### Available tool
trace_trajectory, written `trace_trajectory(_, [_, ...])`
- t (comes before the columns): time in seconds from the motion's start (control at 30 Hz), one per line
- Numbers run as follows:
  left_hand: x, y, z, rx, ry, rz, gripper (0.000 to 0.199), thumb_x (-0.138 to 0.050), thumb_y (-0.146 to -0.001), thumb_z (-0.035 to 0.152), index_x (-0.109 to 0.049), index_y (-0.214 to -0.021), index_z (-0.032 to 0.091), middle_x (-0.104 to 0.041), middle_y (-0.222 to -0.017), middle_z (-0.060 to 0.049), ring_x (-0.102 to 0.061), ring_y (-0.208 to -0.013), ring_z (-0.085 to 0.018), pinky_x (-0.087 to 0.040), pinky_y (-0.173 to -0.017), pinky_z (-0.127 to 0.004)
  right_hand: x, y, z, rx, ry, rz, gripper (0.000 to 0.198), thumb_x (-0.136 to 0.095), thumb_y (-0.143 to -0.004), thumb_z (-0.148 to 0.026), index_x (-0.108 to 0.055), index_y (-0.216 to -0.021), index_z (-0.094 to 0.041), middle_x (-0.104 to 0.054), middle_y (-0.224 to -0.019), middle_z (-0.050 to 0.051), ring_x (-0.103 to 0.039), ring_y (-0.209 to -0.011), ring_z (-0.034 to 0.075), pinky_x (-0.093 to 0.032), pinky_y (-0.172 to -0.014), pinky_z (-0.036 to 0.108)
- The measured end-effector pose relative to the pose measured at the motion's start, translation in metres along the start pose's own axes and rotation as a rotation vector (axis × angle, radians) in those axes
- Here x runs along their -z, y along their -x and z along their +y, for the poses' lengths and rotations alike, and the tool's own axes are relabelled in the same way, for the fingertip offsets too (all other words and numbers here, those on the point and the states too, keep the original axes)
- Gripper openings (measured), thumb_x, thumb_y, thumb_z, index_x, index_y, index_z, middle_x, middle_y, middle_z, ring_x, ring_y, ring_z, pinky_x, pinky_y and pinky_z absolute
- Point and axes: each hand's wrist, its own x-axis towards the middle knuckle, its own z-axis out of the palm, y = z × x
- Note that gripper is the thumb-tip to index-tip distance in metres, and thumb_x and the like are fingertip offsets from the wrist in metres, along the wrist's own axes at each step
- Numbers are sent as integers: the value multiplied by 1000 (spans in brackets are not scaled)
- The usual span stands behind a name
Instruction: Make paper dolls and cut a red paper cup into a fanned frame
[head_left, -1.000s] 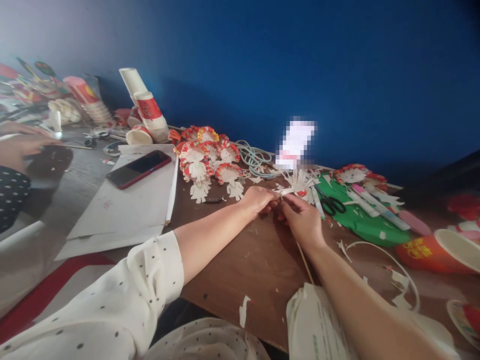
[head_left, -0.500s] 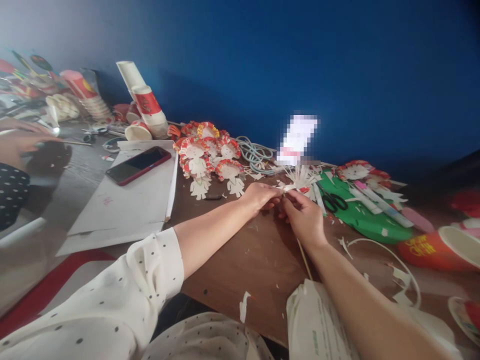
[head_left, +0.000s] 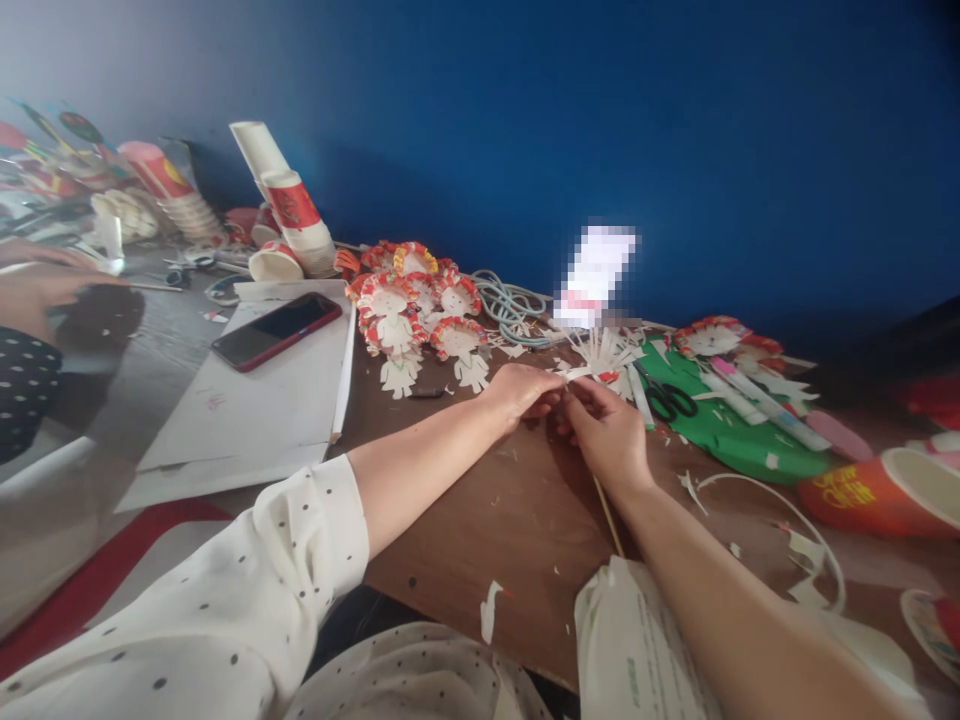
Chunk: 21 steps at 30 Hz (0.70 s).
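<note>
Over the middle of the brown table my left hand (head_left: pixel 521 392) and my right hand (head_left: pixel 609 430) meet, fingertips pinched together. Between them is a small white paper piece (head_left: pixel 574 374), partly covered by the fingers. Just beyond lies a fan of white paper strips (head_left: pixel 606 352) with a red patch. Below my right hand a thin stick (head_left: pixel 608 515) runs down to a printed white bag (head_left: pixel 630 640); whether the hand touches the stick I cannot tell. Black-handled scissors (head_left: pixel 670 400) rest on a green sheet (head_left: pixel 727 435) to the right.
Several paper dolls with red frilled edges (head_left: pixel 416 310) lie back left, beside a coiled cable (head_left: pixel 510 305). A red-edged phone (head_left: pixel 277 330) sits on white board (head_left: pixel 240 420). Stacked paper cups (head_left: pixel 300 225) stand behind. A red cup (head_left: pixel 877 495) lies right. Another person's arm (head_left: pixel 52 290) reaches in at left.
My hands stay almost in place, still pinching the white paper. At far left the other person's hand has shifted slightly. The whole view has moved very little.
</note>
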Motion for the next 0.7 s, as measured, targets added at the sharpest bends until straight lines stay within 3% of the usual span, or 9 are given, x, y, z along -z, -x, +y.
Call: trace_trajectory(0.7, [2, -4, -6, -49, -39, -24, 14, -69, -73, 24, -64, -68, 11, -56, -58, 0, -48, -51, -6, -40, -50, -19, -1, 2, 4, 70, 36, 3, 35, -60, -79, -37, -68, -107, -17, -71, -89, 6, -61, -54, 13, -49, -50, 25])
